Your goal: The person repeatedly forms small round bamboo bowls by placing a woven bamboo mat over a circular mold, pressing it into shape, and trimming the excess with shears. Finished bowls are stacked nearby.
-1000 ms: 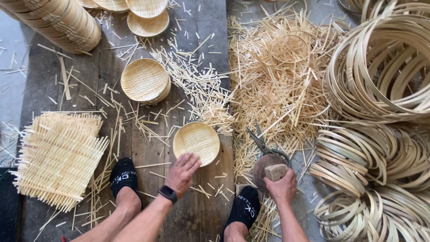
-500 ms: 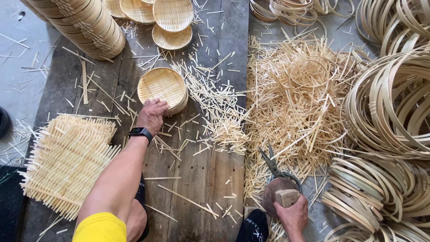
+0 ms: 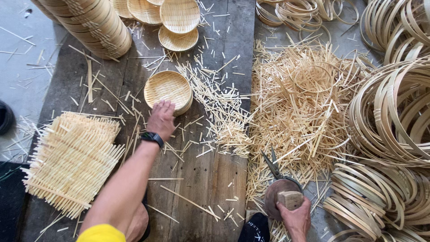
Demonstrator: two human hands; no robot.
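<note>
A small stack of round, shallow woven bamboo trays [image 3: 168, 89] sits on the weathered grey plank floor [image 3: 197, 188], its fine pale weave ringed by a thin rim. The top tray looks empty. The left hand [image 3: 161, 118] rests at the stack's near edge, fingers loosely spread and touching the rim rather than clamped round it; a black watch [image 3: 152, 138] bands the wrist. The right hand [image 3: 293, 215], well apart at the lower right, closes over a pale wooden block [image 3: 290, 199] set on a dark round disc [image 3: 277, 201], with black scissors [image 3: 275, 166] just beside. Between them lie scattered bamboo splinters [image 3: 219, 116] and a thick heap of straw-coloured offcuts [image 3: 300, 112]. A square woven mat [image 3: 71, 161] with bristling ends lies left; coiled bamboo hoops [image 3: 394, 116] pile right; a tall leaning stack of baskets [image 3: 94, 27] stands at the top left.
</note>
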